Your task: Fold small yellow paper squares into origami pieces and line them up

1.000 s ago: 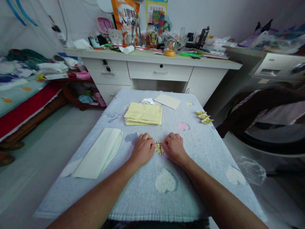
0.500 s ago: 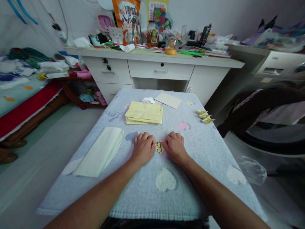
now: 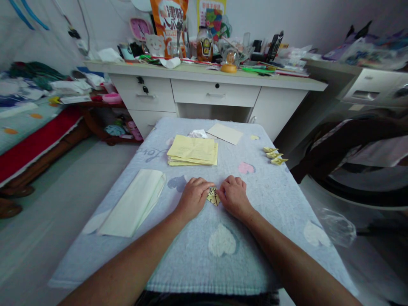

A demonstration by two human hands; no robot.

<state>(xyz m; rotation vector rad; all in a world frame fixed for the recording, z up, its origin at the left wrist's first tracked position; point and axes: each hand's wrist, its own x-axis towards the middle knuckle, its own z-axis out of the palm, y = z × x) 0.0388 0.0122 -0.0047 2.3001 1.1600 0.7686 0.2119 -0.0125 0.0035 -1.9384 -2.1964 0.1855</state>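
Observation:
A small folded piece of yellow paper with dark markings lies on the cloth, its lower end pointed toward me. My left hand grips its left side, with the index finger reaching over the top edge. On the other side, my right hand pinches the right edge with curled fingers. Beyond my hands sits a stack of yellow paper sheets. Several folded yellow paper pieces stand in a row at the table's right edge.
A blue heart-patterned cloth covers the table. At the left lies a folded pale cloth or paper. A cream card and crumpled white tissue are at the back. Behind stands a cluttered white desk.
My left index finger has stretched across the top of the folded paper, where the fingers were more curled before. My right hand stays in nearly the same place.

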